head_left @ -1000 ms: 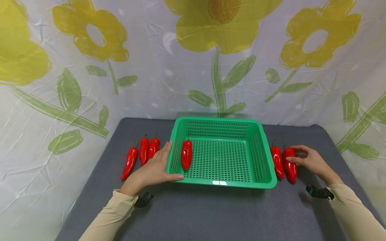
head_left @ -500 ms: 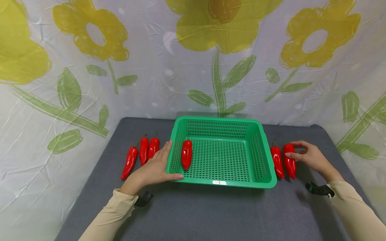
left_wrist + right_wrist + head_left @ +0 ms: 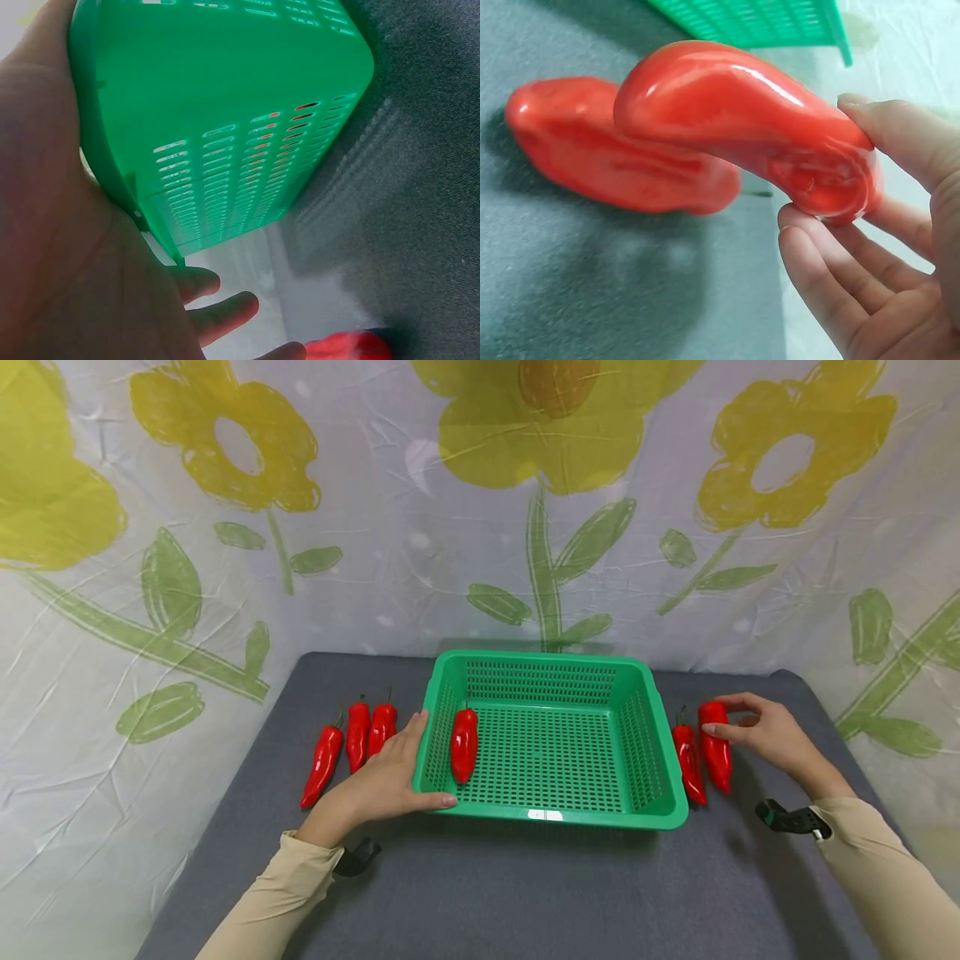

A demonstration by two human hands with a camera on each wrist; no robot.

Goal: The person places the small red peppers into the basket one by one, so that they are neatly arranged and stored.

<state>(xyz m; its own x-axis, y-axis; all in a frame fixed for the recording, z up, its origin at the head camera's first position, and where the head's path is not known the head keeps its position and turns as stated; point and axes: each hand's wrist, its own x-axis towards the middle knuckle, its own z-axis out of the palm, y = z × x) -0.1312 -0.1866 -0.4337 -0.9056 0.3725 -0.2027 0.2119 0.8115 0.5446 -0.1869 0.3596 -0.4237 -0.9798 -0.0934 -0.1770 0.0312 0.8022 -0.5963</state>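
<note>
My right hand [image 3: 768, 739] pinches a glossy red pepper [image 3: 727, 112] near its stem end, between thumb and fingers. In the right wrist view this pepper is raised over the table, its tip overlapping a second red pepper [image 3: 615, 157] that lies beside the basket. My left hand [image 3: 382, 781] rests on the left rim of the green plastic basket [image 3: 547, 817], thumb along the front edge and fingers straight along the side. Inside the basket, at its left, lies one red pepper [image 3: 464, 746]. From the left wrist, the slotted basket wall [image 3: 225, 97] shows next to the palm.
Left of the basket, three more red peppers [image 3: 324, 766] lie on the dark grey tabletop [image 3: 525, 893], one partly behind my left hand. A white cloth [image 3: 360, 543] printed with yellow flowers hangs behind the table and along both sides.
My right hand has lifted the red pepper off the table and moved it up and slightly left. The left hand and the basket have stayed in place.
</note>
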